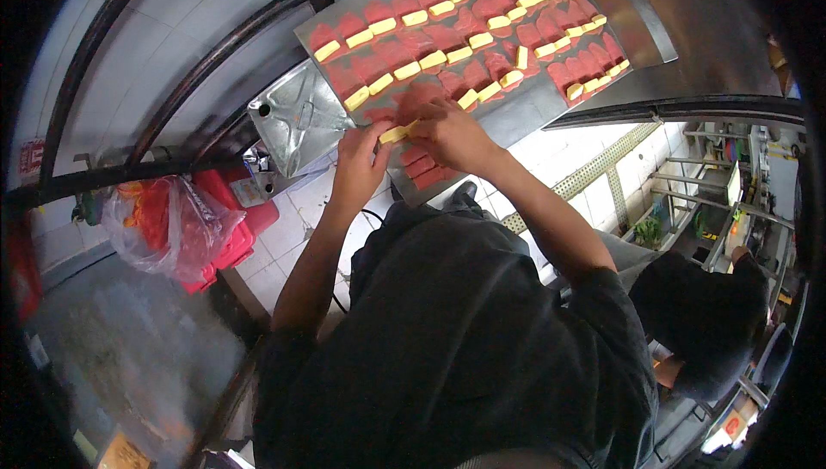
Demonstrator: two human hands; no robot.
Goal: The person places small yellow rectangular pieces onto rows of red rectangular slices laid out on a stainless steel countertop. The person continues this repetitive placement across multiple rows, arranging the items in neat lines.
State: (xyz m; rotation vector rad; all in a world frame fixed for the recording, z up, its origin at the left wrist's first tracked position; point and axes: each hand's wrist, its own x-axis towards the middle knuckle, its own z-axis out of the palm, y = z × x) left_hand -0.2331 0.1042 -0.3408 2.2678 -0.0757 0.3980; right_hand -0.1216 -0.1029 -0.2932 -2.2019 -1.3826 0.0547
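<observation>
Sticks (416, 18) on meat slices (439, 36) across the tray (542, 107), 1 tin (297, 116) to its left

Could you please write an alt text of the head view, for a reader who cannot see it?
A person's left hand and right hand touch a yellow stick over a metal tabletop, where red slices lie in rows, many bearing more yellow sticks. A clear plastic bag is at left; another person in dark clothing is at right.
</observation>
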